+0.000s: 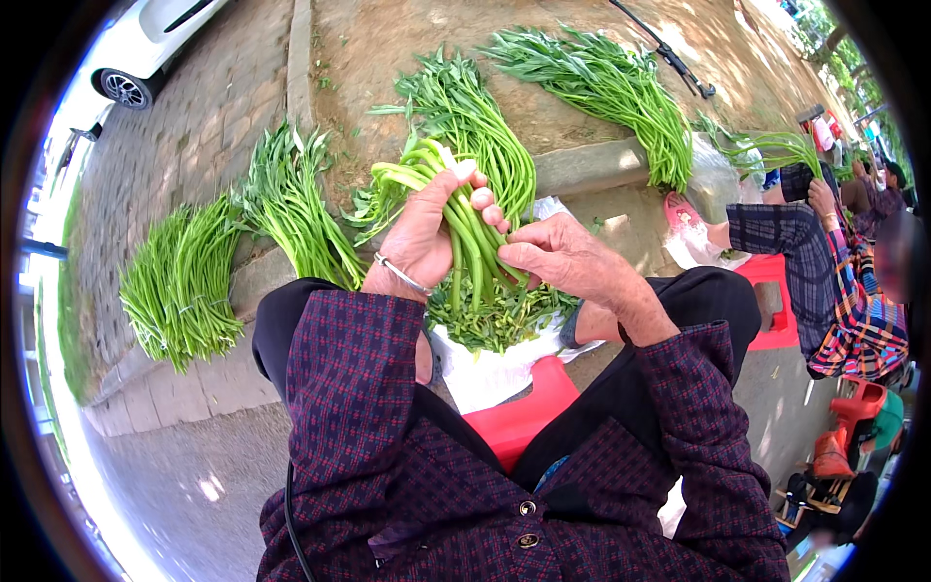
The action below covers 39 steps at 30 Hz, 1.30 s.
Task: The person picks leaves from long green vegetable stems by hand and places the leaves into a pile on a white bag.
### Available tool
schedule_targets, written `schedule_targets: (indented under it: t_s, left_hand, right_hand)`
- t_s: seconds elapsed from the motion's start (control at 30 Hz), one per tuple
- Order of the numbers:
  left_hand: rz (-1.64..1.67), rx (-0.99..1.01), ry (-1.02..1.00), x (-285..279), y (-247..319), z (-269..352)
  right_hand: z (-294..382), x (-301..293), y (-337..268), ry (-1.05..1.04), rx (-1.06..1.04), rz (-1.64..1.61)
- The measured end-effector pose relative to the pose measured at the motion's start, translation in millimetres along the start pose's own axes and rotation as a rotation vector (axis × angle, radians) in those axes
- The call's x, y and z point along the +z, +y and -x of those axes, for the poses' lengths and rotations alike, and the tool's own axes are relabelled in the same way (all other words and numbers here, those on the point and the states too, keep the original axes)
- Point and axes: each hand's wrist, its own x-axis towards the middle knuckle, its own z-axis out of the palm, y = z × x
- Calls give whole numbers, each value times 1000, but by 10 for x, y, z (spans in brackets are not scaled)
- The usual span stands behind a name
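Note:
My left hand [429, 233], with a bracelet at the wrist, is closed around a bunch of green leafy-vegetable stems [473, 251] held over my lap. Close by on the right, my right hand [564, 258] has its thumb and fingers pinched at the edge of the same stems; whether it grips one is hard to tell. Below both hands, a pile of short leaf and stem pieces [494, 316] lies on a white plastic bag [473, 375] between my feet. Just beyond the hands, a loose bundle of long leafy stems [494, 138] rests on the ground.
Further leafy bundles lie to the left [298, 211] and upper right [618, 94]; a tied bundle [182, 284] is at far left. A stone curb [593, 166] crosses ahead. A red plastic stool [527, 411] is under me. At right sits another person [778, 233] holding stems.

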Motion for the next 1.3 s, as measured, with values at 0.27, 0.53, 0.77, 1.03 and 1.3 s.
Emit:
schedule_targets:
  t_s: [0.27,0.53,0.77,1.03,1.3]
  left_hand:
    - [-357,79,89,200,4,81]
    - [-932,157,36,298,-778,140]
    - [-1652,128,-125,212,-1272,286]
    - [-1829,112,-213,-13,-1445,315]
    - [-1811,84,-150,-243,-1550,250]
  right_hand:
    - [81,-212,-30,257,44,-278]
    - [-89,-425,154,307,135,-499]
    - [-155,-423,187,133,158,-690]
    - [-137,-509,127,203,5,-735]
    - [-80,-708,161,243,-82,-647]
